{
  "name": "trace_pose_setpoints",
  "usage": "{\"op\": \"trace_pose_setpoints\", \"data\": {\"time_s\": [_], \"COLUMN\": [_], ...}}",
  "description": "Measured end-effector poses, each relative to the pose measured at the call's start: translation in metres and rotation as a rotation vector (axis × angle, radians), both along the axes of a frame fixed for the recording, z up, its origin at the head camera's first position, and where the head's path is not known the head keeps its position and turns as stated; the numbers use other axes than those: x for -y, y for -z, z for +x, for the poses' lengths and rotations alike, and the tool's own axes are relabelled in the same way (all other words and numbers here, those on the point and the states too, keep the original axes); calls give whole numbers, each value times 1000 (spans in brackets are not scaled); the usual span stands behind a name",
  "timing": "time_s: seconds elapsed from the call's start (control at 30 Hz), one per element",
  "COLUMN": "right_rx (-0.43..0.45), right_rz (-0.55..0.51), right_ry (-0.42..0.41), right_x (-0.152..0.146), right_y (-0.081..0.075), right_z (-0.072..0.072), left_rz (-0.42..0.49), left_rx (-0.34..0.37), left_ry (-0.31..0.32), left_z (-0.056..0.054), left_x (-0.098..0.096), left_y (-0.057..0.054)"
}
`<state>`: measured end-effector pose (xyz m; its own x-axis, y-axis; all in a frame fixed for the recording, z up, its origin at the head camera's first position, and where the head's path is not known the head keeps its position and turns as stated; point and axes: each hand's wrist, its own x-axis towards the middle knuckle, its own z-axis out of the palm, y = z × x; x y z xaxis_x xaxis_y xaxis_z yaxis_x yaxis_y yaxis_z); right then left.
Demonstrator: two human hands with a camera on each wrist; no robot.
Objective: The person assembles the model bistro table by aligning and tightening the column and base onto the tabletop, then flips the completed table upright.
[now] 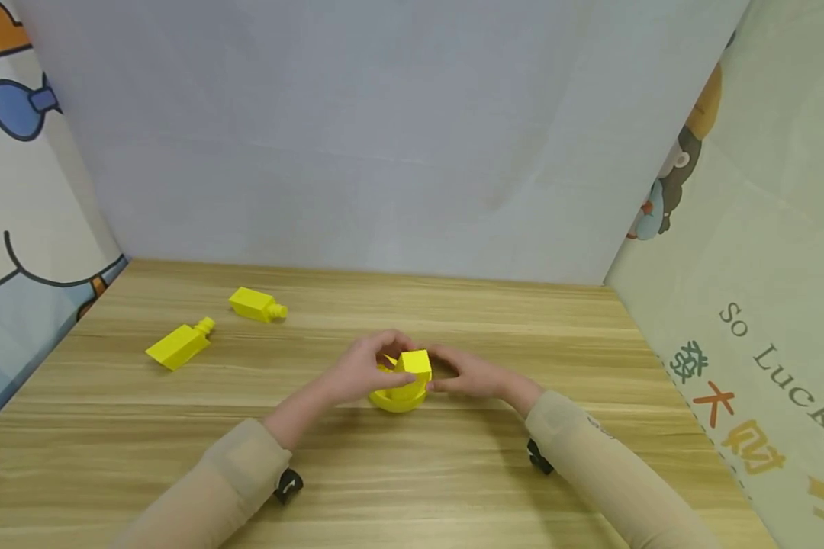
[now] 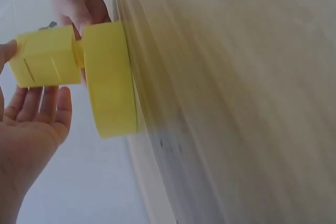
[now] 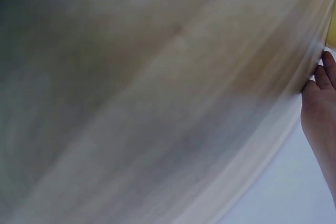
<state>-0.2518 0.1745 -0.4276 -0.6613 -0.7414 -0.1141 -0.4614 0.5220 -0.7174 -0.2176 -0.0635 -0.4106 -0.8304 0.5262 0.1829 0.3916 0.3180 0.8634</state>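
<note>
A yellow bottle-shaped block point(image 1: 414, 364) stands neck-down on a round yellow base point(image 1: 397, 402), whose low side wall point(image 2: 110, 80) shows in the left wrist view. My left hand point(image 1: 374, 366) holds the block between thumb and fingers. On the other side, my right hand point(image 1: 477, 372) grips the base near its rim, its thumb by the block's lower part. The right wrist view catches only some fingers of this hand point(image 3: 321, 100) low at the tabletop, with a sliver of yellow beside them. Where the block's neck meets the base is partly hidden.
Two similar yellow blocks with ridged necks lie on their sides at the left of the wooden table point(image 1: 453, 488): one farther back point(image 1: 252, 303), one nearer point(image 1: 178, 347). A pale cloth wall point(image 1: 371, 152) rises behind, with printed cloths at both sides.
</note>
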Motion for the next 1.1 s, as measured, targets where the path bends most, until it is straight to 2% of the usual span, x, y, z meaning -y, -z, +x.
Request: {"op": "trace_pose_setpoints", "data": {"time_s": [0.27,0.47,0.57,0.7,0.9,1.0,1.1], "right_rx": [-6,6,8,15,-13,-3,14], "right_rz": [12,11,6,-10,-45,-72,-80], "right_ry": [-15,-16,-16,-17,-62,-79,-79], "right_x": [-2,-2,-2,-2,-2,-2,-2], "right_y": [4,4,4,5,7,9,12], "right_z": [-3,-2,-2,-3,-5,-6,-7], "left_rz": [2,-3,-12,-45,-84,-89,-100], "left_rx": [-5,-9,-17,-60,-45,-47,-82], "left_ry": [187,273,293,246,60,-34,-113], "left_z": [-4,-3,-3,-1,10,16,20], "left_x": [10,13,14,16,5,-4,-11], "left_y": [1,1,2,-1,-7,-6,-3]}}
